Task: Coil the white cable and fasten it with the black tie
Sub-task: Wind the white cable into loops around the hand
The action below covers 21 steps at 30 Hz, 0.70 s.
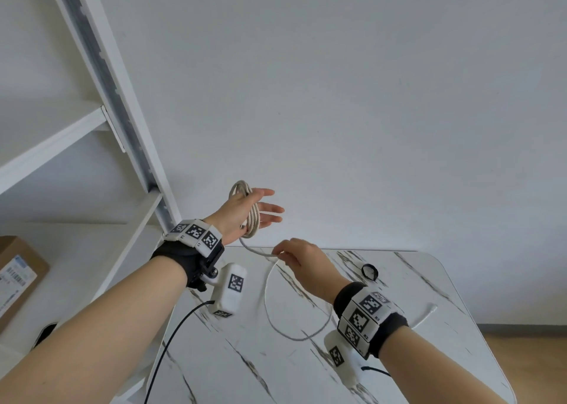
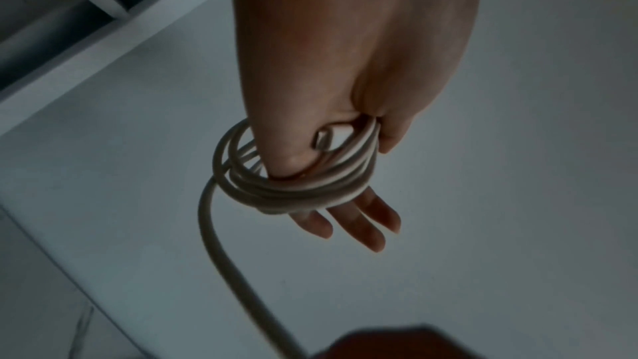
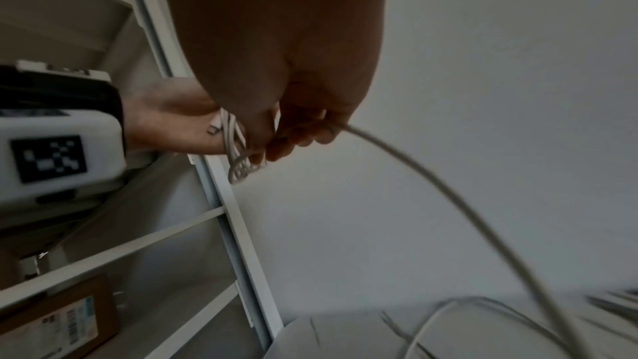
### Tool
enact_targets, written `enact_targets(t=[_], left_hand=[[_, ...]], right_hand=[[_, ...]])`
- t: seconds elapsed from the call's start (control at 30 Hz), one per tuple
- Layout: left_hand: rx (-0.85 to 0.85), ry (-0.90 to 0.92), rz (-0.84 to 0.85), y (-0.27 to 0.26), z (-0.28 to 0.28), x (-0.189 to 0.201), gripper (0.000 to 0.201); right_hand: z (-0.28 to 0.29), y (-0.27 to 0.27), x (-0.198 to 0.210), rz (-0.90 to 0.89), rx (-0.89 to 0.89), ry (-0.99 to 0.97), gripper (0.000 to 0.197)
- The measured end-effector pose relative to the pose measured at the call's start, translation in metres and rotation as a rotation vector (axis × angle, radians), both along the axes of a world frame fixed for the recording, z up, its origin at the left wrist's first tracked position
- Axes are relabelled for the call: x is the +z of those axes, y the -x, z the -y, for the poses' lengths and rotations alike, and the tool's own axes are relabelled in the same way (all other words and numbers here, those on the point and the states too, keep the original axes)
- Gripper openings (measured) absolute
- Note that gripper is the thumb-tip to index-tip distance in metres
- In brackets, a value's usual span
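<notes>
- head view: the left hand [image 1: 242,216] is standing raised over the far edge of the tabletop [image 1: 399,357], fingers straight and spread, with the white cable [image 1: 253,219] looped several times around the palm. the right hand [image 1: 302,261] is pinching the free run just below it, and the rest is trailing in a wide loop on the tabletop out to the loose plug end [image 1: 431,308]. the black tie [image 1: 369,271] is lying on the tabletop just beyond the right wrist, untouched.
- head view, judgement: the winding is partly done; each new turn should be laid flat beside the others, with light tension from the right hand so the slack is not kinking.
- left wrist view: the coils [image 2: 297,182] are sitting across the base of the straight fingers [image 2: 366,225], and the starting connector [image 2: 324,139] is tucked against the palm under the turns. keeping the fingers stiff and a little apart should hold the loop size even and stop turns sliding off the tips.
- right wrist view: this picture is dim and blurred, but the right hand's fingers [image 3: 297,133] appear to be curled round the cable, which is arching down to the tabletop [image 3: 362,337]. letting it slide through the pinch, not dragging, should keep the tail from whipping toward the tie.
</notes>
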<state>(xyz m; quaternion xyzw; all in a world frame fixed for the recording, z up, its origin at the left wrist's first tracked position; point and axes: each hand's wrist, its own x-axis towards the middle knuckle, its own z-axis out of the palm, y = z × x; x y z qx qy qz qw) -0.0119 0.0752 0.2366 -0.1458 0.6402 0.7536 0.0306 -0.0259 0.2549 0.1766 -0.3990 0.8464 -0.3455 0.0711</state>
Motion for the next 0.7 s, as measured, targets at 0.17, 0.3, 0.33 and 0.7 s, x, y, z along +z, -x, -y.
enact_targets(t=[0.17, 0.3, 0.33, 0.7], left_hand=[[-0.088, 0.071, 0.092, -0.009, -0.009, -0.004, 0.027], [-0.130, 0.051, 0.152, -0.014, -0.014, -0.010, 0.023], [-0.157, 0.048, 0.176, -0.016, -0.016, -0.010, 0.025], [-0.296, -0.009, 0.310, -0.037, -0.023, -0.015, 0.054]], right_hand=[[0.006, 0.000, 0.022, -0.133, 0.095, 0.097, 0.027], [0.009, 0.002, 0.039, -0.006, 0.071, 0.111, 0.016], [0.008, 0.004, 0.042, 0.019, 0.052, 0.118, 0.011], [0.002, 0.020, 0.055, 0.184, 0.048, 0.126, 0.015]])
